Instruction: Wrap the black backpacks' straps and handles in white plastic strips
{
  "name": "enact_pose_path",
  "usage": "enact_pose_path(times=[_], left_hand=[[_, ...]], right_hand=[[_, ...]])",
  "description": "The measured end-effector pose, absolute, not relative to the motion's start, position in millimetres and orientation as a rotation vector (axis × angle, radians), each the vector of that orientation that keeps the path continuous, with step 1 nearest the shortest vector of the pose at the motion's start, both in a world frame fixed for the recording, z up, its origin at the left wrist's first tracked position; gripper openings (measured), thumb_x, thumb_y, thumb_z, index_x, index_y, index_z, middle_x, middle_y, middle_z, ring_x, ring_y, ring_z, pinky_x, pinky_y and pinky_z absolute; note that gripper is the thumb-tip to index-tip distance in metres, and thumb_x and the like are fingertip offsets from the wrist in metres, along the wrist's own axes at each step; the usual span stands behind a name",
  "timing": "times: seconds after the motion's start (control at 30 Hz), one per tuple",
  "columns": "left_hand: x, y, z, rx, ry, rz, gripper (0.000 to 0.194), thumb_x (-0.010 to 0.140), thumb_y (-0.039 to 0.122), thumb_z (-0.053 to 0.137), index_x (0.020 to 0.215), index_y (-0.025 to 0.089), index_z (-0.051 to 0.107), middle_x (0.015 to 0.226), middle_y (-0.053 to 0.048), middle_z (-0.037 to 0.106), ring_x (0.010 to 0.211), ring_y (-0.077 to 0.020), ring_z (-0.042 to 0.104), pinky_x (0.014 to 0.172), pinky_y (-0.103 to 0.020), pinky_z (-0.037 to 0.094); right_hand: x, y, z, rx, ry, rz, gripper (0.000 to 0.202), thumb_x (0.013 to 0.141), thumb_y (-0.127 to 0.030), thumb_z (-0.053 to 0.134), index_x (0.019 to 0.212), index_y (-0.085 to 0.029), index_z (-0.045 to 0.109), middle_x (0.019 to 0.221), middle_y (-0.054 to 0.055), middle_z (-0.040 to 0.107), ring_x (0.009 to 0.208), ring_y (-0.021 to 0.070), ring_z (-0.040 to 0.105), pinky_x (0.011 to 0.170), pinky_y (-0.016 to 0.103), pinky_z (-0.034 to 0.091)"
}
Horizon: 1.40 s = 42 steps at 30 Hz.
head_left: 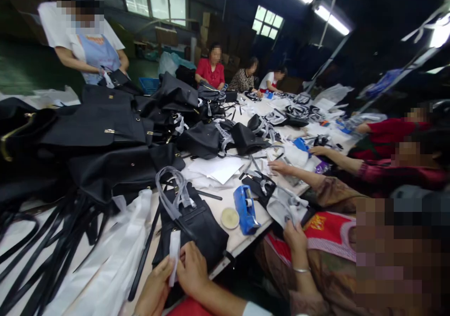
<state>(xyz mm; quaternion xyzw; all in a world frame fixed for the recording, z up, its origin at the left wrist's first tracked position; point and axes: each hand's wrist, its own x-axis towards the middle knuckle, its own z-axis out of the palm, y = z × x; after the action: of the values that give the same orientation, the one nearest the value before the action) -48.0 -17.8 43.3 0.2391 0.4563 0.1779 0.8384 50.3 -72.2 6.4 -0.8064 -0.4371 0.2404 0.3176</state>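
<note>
A black handbag lies on the table in front of me, its handles wrapped in clear plastic. Over its near side hangs a white strip, thin and soft-looking. My left hand pinches the strip from the left, thumb against it. Close against its other edge, my right hand has its fingers curled in and seems to grip the strip too; its fingertips are partly hidden. Right of the bag stand a blue tape dispenser and a round, pale yellowish disc or tin.
Long white strips and black straps cover the table on my left, below a pile of black bags. White paper sheets lie beyond. At my right, a co-worker's hand handles another bag; several more people sit or stand around.
</note>
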Motion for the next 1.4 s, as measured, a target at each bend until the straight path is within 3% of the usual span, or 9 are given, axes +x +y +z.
enact_pose_path(times=[0.1,0.27,0.43,0.53,0.67,0.77,0.87,1.13,1.4], left_hand=[[-48,-17,37,0.480,1.003,0.365,0.034,0.062,0.027,0.075,0.095,0.019,0.068,0.089,-0.007,0.073,0.090,-0.0263,0.067,0.075,-0.035,0.055],[-42,-17,25,0.517,1.146,0.419,0.024,0.063,0.023,0.071,0.084,0.014,0.066,0.075,-0.006,0.072,0.079,-0.0254,0.069,0.066,-0.033,0.055],[-38,-20,19,0.629,1.198,0.482,0.028,0.061,0.031,0.072,0.079,0.012,0.064,0.065,-0.004,0.069,0.062,-0.0218,0.067,0.051,-0.028,0.052],[-40,-22,17,0.693,1.221,0.500,0.033,0.061,0.036,0.074,0.078,0.010,0.063,0.064,-0.004,0.068,0.053,-0.0154,0.062,0.050,-0.024,0.050],[-45,-26,15,0.729,1.216,0.484,0.036,0.065,0.040,0.073,0.079,0.009,0.062,0.066,-0.004,0.066,0.054,-0.0108,0.059,0.052,-0.021,0.050],[-45,-28,16,0.756,1.199,0.466,0.036,0.067,0.042,0.072,0.081,0.010,0.062,0.067,-0.003,0.066,0.055,-0.0105,0.058,0.052,-0.020,0.050],[-42,-28,17,0.777,1.178,0.444,0.036,0.068,0.042,0.071,0.081,0.010,0.061,0.068,-0.003,0.065,0.055,-0.0103,0.058,0.052,-0.020,0.049],[-39,-31,14,0.784,1.157,0.445,0.034,0.068,0.041,0.072,0.081,0.011,0.060,0.068,-0.002,0.065,0.054,-0.0095,0.057,0.052,-0.019,0.049],[-37,-32,16,0.774,1.189,0.448,0.034,0.068,0.039,0.072,0.084,0.011,0.060,0.069,-0.003,0.065,0.055,-0.0099,0.057,0.053,-0.020,0.051]], right_hand=[[48,-74,7,-2.135,-1.289,0.577,0.016,0.077,-0.021,0.050,0.092,-0.026,0.050,0.094,0.007,0.057,0.091,0.0268,0.055,0.078,0.040,0.046],[50,-79,17,-2.085,-1.529,0.564,0.050,0.074,-0.017,0.049,0.123,-0.017,0.040,0.127,0.017,0.046,0.118,0.0328,0.041,0.097,0.049,0.037],[65,-95,48,-1.909,-1.661,0.769,0.059,0.070,-0.024,0.059,0.126,-0.020,0.041,0.124,0.011,0.048,0.108,0.0273,0.050,0.091,0.039,0.044],[105,-117,62,-1.823,-1.653,0.778,0.061,0.074,-0.027,0.060,0.132,-0.026,0.038,0.126,0.007,0.050,0.110,0.0257,0.051,0.091,0.035,0.044],[204,-158,60,-2.171,-1.093,0.475,0.030,0.086,-0.029,0.042,0.112,-0.023,0.056,0.105,0.008,0.062,0.094,0.0245,0.058,0.084,0.035,0.044],[275,-184,42,-2.386,-0.621,0.304,0.032,0.082,-0.041,0.045,0.101,-0.020,0.061,0.103,0.011,0.064,0.096,0.0279,0.057,0.085,0.039,0.042],[311,-194,20,-2.358,-0.536,0.398,0.032,0.078,-0.047,0.050,0.086,-0.021,0.066,0.089,0.010,0.068,0.085,0.0264,0.061,0.076,0.035,0.045],[318,-183,-13,-2.189,-0.460,0.552,0.037,0.076,-0.054,0.049,0.070,-0.020,0.064,0.071,0.005,0.068,0.070,0.0214,0.060,0.064,0.028,0.043],[309,-190,8,-2.095,-0.402,0.521,0.032,0.073,-0.049,0.057,0.069,-0.018,0.062,0.071,0.005,0.065,0.069,0.0185,0.054,0.063,0.027,0.040]])
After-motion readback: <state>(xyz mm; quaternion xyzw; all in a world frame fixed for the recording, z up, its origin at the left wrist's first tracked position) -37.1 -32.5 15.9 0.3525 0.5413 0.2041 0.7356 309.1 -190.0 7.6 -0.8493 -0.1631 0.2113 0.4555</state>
